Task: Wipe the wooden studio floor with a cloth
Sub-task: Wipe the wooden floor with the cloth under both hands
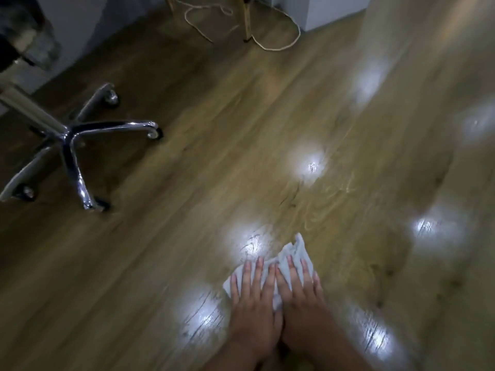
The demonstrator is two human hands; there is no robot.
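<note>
A crumpled pale grey cloth point(296, 254) lies on the wooden floor point(214, 170) near the bottom middle of the view. My left hand point(253, 295) presses flat on its left part, fingers straight and spread. My right hand point(298, 290) lies flat beside it on the cloth's right part, fingers also straight. The two hands touch side by side. A corner of the cloth sticks out beyond my right fingertips, and another edge shows left of my left hand. Bright ceiling lights reflect off the glossy boards around the hands.
A swivel chair's chrome five-arm base point(69, 145) with castors stands at the left. A white cable point(270, 41) loops on the floor at the top, around a wooden leg point(246, 20). A white cabinet point(321, 12) stands at the top right.
</note>
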